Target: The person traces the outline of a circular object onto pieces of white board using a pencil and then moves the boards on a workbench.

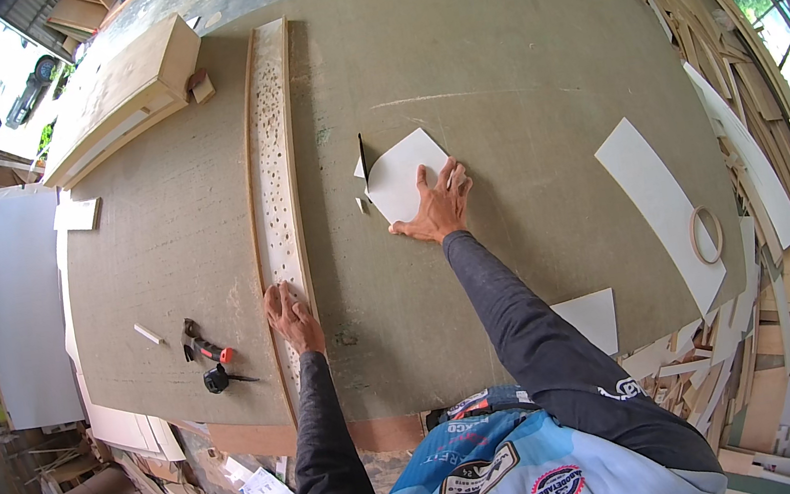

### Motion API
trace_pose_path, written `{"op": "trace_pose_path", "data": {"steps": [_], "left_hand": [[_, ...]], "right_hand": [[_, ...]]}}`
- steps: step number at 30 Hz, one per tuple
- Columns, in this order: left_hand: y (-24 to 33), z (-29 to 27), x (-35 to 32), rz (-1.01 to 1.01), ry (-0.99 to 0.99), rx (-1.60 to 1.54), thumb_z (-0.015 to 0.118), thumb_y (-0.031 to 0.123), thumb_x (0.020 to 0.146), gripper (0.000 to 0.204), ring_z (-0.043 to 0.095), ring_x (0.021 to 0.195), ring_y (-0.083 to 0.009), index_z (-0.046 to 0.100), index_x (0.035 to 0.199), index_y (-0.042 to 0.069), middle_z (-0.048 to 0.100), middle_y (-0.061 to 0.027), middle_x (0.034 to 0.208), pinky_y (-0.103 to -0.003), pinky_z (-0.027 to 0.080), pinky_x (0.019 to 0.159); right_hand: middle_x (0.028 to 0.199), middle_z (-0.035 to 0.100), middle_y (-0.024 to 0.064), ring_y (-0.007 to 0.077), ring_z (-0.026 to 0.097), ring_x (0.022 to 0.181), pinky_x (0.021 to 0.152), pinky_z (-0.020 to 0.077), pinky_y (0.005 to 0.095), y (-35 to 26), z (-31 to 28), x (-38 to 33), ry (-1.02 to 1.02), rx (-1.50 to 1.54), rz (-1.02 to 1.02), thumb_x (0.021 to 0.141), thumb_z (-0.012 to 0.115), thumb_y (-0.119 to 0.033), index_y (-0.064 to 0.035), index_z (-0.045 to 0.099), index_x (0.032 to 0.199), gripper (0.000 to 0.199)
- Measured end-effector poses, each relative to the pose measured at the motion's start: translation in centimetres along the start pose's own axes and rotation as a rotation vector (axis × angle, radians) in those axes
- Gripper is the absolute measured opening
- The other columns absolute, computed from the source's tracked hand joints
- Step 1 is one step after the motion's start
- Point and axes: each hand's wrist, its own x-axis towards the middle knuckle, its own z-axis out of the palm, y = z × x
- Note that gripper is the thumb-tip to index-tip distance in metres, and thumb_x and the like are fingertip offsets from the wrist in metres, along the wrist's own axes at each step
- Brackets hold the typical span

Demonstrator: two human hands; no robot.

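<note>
A small white board with angled corners (404, 170) lies flat on the large brown worktable (487, 42). My right hand (440, 205) grips it from above, thumb at its lower left edge and fingers spread over its right side. Against the board's left side stands a thin dark blade (364, 160), upright in the table, with small white offcuts (362, 205) beside it. My left hand (294, 319) rests on a long pale rail dotted with holes (270, 113), fingers extended and slightly bent. That rail runs from near to far, left of the blade and apart from the white board.
At the left lie a hammer (202, 345), a tape measure (219, 378) and a small white strip (149, 333). A wooden box (126, 93) sits far left. To the right is a curved white panel (657, 205) with a ring (706, 234); stacked scrap boards (732, 58) line the right side.
</note>
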Motion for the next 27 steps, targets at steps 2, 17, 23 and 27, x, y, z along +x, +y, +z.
{"op": "trace_pose_path", "data": {"steps": [2, 17, 23, 27], "left_hand": [[-0.06, 0.01, 0.01, 0.004, 0.002, -0.003, 0.047, 0.018, 0.096, 0.05, 0.04, 0.146, -0.0378, 0.062, 0.144, 0.011, 0.048, -0.0188, 0.155, -0.051, 0.026, 0.122], [0.24, 0.02, 0.0, -0.005, 0.006, -0.005, 0.049, 0.012, 0.092, 0.053, 0.04, 0.146, -0.0366, 0.062, 0.144, 0.013, 0.048, -0.0176, 0.155, -0.05, 0.025, 0.123], [-0.03, 0.16, -0.07, -0.017, 0.004, 0.017, 0.049, 0.013, 0.094, 0.052, 0.04, 0.146, -0.0371, 0.062, 0.144, 0.013, 0.048, -0.0179, 0.155, -0.051, 0.025, 0.123], [-0.12, 0.12, -0.04, -0.003, 0.009, 0.001, 0.049, 0.014, 0.094, 0.051, 0.04, 0.146, -0.0373, 0.062, 0.144, 0.013, 0.048, -0.0182, 0.155, -0.051, 0.026, 0.123]], "right_hand": [[0.162, 0.007, 0.0448, 0.0607, 0.01, 0.152, 0.12, 0.0166, 0.0712, -0.07, 0.01, -0.09, 0.003, 0.001, 0.003, 0.058, 0.088, -0.07, -0.0081, 0.027, 0.164, 0.137], [0.162, 0.007, 0.0452, 0.0611, 0.01, 0.151, 0.12, 0.0166, 0.0714, -0.38, -0.11, -0.39, -0.006, 0.005, 0.026, 0.06, 0.086, -0.069, -0.0075, 0.026, 0.164, 0.135], [0.162, 0.008, 0.0451, 0.0603, 0.009, 0.152, 0.12, 0.0164, 0.0708, -0.38, -0.14, -0.36, -0.011, 0.003, 0.033, 0.06, 0.085, -0.07, -0.0072, 0.027, 0.164, 0.135], [0.162, 0.008, 0.0447, 0.0599, 0.009, 0.152, 0.121, 0.0153, 0.0707, -0.39, -0.19, -0.49, -0.007, 0.012, 0.032, 0.06, 0.086, -0.07, -0.0071, 0.027, 0.164, 0.135]]}}
